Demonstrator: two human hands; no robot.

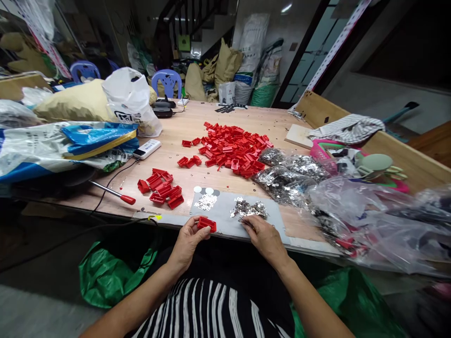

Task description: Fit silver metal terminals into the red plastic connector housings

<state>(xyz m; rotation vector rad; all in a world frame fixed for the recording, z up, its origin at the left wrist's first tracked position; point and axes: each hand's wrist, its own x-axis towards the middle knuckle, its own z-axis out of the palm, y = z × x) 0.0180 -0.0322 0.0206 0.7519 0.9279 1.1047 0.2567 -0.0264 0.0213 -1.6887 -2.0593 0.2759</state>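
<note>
My left hand (pixel 188 240) pinches a small red plastic part (pixel 206 224) at the near edge of the wooden table (pixel 186 126). My right hand (pixel 262 234) rests on a grey mat (pixel 225 213), its fingertips pressed together on a little heap of silvery metal pieces (pixel 248 208). A second, paler heap of metal bits (pixel 206 202) lies on the mat to the left. A small group of red parts (pixel 161 188) sits left of the mat. A large pile of red parts (pixel 234 150) spreads over the table's middle.
Clear bags of metal pieces (pixel 292 173) crowd the right side. A red-handled tool (pixel 116 192), a white remote-like device (pixel 147 149), sacks (pixel 63 145) and a white plastic bag (pixel 128 98) fill the left. Green bags (pixel 105 277) lie by my knees. Blue chairs (pixel 168 80) stand behind.
</note>
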